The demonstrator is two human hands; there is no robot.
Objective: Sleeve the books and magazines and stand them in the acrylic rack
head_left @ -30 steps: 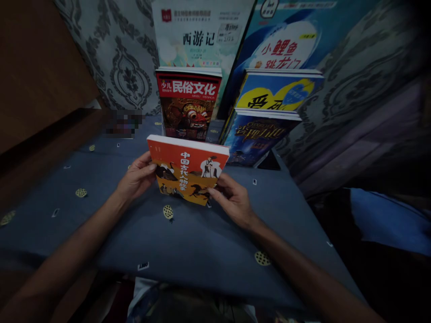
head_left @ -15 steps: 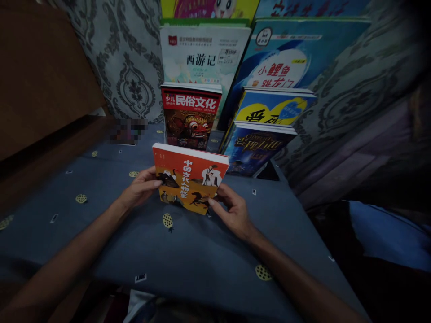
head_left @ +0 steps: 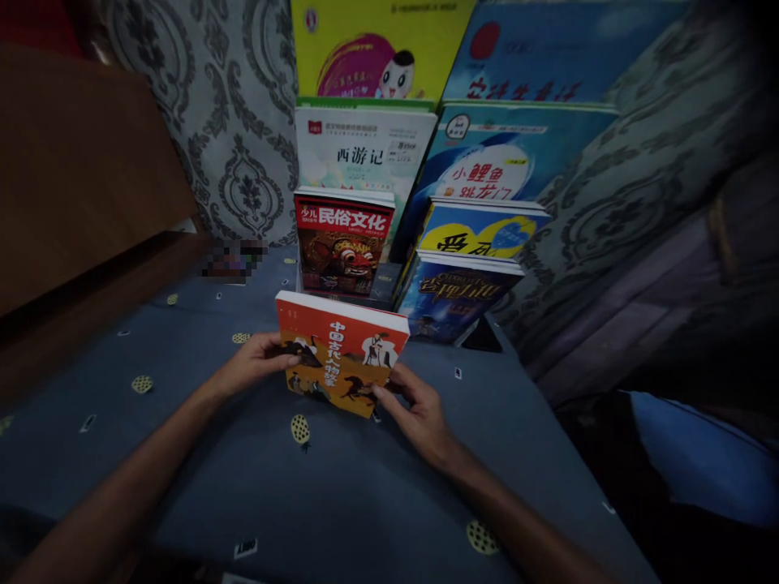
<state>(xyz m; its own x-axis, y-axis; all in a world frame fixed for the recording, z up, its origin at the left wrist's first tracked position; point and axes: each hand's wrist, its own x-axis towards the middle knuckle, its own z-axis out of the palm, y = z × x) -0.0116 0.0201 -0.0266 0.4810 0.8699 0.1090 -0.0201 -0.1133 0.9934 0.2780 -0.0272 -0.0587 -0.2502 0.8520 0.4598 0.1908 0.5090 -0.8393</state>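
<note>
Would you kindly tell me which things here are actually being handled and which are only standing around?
In hand:
orange book, gripped by the left hand and right hand

Standing around:
red mask book
dark blue book
yellow-and-blue book
blue patterned cloth

Both bare forearms reach forward and angle inward toward each other. The left hand [head_left: 256, 367] lies palm down, its fingers [head_left: 285, 358] stretched toward the right. The right hand [head_left: 419, 414] is cupped, thumb up, its fingers [head_left: 389, 395] curled in a grip.
</note>
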